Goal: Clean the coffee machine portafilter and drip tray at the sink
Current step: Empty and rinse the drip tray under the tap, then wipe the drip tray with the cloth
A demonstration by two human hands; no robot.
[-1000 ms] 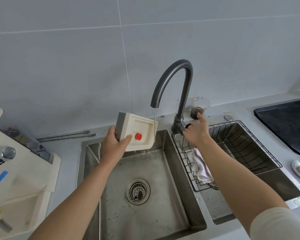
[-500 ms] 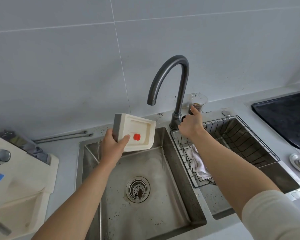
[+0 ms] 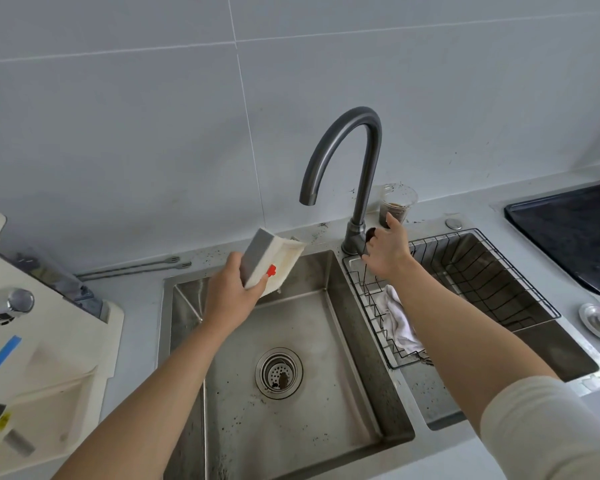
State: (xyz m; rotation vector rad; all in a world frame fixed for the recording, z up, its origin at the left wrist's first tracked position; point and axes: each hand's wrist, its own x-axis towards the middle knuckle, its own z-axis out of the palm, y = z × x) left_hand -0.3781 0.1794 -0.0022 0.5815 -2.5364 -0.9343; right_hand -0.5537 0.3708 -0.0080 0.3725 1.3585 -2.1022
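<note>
1. Your left hand grips the drip tray by its grey end, below and left of the faucet spout, over the sink basin.
2. The tray is tilted steeply with one corner low, probably so water drains into the basin.
3. Your right hand, at the faucet's base, curls round the faucet lever; no stream shows.
4. The hands are well apart: one controls the water, the other presents the tray.
5. The portafilter isn't visible; a wire basket right of the faucet holds a white cloth.
</note>
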